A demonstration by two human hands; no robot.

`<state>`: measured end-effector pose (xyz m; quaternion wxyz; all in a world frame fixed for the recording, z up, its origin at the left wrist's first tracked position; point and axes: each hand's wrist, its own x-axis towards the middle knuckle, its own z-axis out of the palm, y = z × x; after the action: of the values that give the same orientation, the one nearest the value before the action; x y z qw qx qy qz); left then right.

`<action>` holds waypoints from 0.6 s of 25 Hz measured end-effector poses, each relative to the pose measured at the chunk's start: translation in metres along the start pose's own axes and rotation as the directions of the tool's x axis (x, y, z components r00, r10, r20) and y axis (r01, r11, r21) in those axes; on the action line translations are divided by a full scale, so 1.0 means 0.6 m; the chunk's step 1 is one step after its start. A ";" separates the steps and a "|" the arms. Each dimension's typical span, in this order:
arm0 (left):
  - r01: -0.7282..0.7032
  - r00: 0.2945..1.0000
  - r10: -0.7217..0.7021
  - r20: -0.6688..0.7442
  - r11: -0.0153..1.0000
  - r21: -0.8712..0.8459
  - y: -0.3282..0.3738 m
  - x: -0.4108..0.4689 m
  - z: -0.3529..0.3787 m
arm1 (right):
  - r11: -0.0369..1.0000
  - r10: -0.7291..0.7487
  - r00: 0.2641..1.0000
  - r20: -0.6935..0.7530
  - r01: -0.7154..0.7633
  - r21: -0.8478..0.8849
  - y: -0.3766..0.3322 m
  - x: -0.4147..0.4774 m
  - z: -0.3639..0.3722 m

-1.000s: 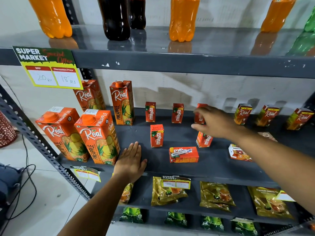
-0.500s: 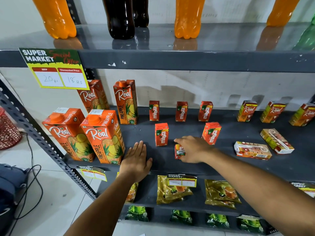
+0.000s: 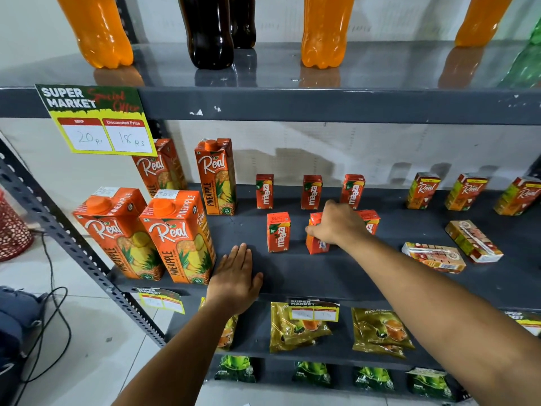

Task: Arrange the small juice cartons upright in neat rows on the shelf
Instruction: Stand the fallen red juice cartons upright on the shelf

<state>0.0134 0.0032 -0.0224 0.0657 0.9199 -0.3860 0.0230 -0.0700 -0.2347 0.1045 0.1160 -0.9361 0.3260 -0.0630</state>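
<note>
right hand (image 3: 336, 227) grasps small carton (image 3: 315, 238) – standing it mid front row | left hand (image 3: 235, 278) flat, released – bracing on shelf (image 3: 336, 276)

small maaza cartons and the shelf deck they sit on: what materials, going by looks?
Maaza cartons: probably coated paperboard with a printed, slightly glossy skin; sharp folded edges and flat faces. Shelf deck: likely painted metal, matt dark grey; the shelf edge above shows chipped paint, and the upright is perforated angle.

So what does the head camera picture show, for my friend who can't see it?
A person's right hand stands a small red Maaza carton upright on a grey shelf, beside other upright Maaza cartons. The left hand lies flat on the shelf edge; two small Real cartons lie on their sides.
</note>
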 end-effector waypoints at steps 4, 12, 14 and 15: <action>0.005 1.000 -0.005 0.009 1.000 -0.004 0.002 0.001 -0.001 | 0.993 -0.013 0.989 0.150 0.031 -0.116 -0.023 0.013 -0.023; 0.000 1.000 0.000 -0.008 1.000 -0.013 0.001 -0.001 -0.002 | 0.912 -0.149 0.902 0.404 0.283 -0.295 -0.037 0.022 -0.074; 0.000 1.000 0.000 -0.005 1.000 -0.007 0.002 0.000 0.000 | 0.836 -0.323 0.833 0.450 0.473 -0.276 -0.023 0.021 -0.076; -0.001 1.000 0.001 -0.003 1.000 -0.004 0.002 0.000 0.000 | 0.786 -0.413 0.792 0.449 0.560 -0.264 -0.015 0.019 -0.079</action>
<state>0.0126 0.0021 -0.0221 0.0682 0.9196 -0.3862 0.0234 -0.0654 -0.2433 0.1529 -0.0312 -0.9871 0.0467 0.1502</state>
